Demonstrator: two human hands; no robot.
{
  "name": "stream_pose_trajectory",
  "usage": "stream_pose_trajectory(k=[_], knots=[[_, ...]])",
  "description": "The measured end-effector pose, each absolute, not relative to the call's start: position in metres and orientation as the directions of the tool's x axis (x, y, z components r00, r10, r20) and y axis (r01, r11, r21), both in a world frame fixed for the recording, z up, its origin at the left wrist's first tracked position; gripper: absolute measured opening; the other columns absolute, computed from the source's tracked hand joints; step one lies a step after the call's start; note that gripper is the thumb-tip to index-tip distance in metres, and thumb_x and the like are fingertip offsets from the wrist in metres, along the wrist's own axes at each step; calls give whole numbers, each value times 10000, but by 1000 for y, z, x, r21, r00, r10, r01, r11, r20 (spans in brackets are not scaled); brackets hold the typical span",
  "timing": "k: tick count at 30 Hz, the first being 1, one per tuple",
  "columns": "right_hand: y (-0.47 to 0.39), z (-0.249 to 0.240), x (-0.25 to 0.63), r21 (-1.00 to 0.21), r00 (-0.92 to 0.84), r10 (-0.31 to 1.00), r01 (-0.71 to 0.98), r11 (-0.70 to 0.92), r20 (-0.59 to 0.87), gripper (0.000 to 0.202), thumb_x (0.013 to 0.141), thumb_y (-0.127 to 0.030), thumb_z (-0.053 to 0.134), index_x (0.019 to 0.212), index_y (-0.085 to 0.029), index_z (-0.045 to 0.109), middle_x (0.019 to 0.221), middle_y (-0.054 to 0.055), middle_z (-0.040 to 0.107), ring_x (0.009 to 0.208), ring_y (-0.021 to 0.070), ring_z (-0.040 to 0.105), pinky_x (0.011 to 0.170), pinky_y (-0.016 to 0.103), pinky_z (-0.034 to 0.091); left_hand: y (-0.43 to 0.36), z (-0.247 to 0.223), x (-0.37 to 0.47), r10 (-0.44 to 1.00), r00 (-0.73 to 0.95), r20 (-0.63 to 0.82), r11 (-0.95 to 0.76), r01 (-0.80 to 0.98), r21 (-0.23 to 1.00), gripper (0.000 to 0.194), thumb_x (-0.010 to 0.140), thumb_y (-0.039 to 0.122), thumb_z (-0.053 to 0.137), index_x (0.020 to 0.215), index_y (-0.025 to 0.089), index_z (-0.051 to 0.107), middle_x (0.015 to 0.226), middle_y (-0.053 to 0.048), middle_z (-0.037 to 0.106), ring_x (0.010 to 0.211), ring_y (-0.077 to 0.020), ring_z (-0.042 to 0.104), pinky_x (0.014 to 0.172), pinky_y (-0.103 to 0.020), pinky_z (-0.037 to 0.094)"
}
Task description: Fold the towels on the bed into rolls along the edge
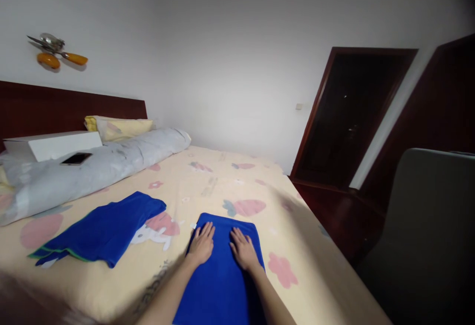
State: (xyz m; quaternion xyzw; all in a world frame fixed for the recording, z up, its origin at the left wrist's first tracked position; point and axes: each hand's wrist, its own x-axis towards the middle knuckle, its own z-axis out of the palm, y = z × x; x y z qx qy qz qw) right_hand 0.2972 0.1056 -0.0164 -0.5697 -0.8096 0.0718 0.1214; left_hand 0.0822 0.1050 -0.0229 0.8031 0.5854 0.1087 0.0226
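Observation:
A blue cloth (221, 260) lies flat on the bed in front of me, its far edge straight and a small white tag at its far left corner. My left hand (202, 244) rests palm down on the cloth's left part, fingers extended. On the right part lies my right hand (244, 249), also palm down with its fingers stretched out. Neither hand grips anything. A second blue cloth (107, 228) with green edging lies loosely, with uneven folds, to the left on the patterned sheet. The near end of the flat cloth runs out of view.
The bed (208, 181) has a cream sheet with pink prints. A rolled grey quilt (122, 159) lies at the back left, with a phone (76, 159) on it and a white box (63, 145) beside it. A yellow pillow (129, 128) is behind. A grey chair back (426, 236) stands right.

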Motion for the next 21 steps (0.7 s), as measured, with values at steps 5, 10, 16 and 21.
stream_pose_trajectory(k=[5,10,16,21], knots=[[108,-17,268,-265,-419,901,862,433,108,515,992,-476,211,1468,-341,358,1571,-38,311,1458,145,245,1168,379,213,121,-26,106,939,339,55,-343,920,187,575,958,344,249,1524,247,263,1605,-21,241,1479,-181,188,1186,-449,184],[128,-23,303,-239,-159,986,957,166,49,595,972,-524,222,1492,-253,323,1589,64,259,1474,236,207,1163,524,186,140,-20,79,983,177,-42,-167,969,183,608,953,472,224,1520,259,269,1617,-46,172,1487,-265,150,1153,-600,169],[136,-26,340,-173,61,997,984,-52,44,661,961,-535,254,1501,-154,291,1581,109,268,1467,267,227,1146,536,233,147,-10,48,996,52,-74,-40,987,156,631,942,426,230,1531,200,235,1601,-47,216,1476,-270,191,1160,-591,187],[125,-21,332,-126,95,986,989,-78,135,649,972,-480,264,1495,-98,302,1581,154,244,1476,299,184,1171,546,152,134,-7,63,998,37,42,-42,991,127,606,932,302,259,1514,133,289,1596,-118,232,1482,-314,146,1165,-620,112]])
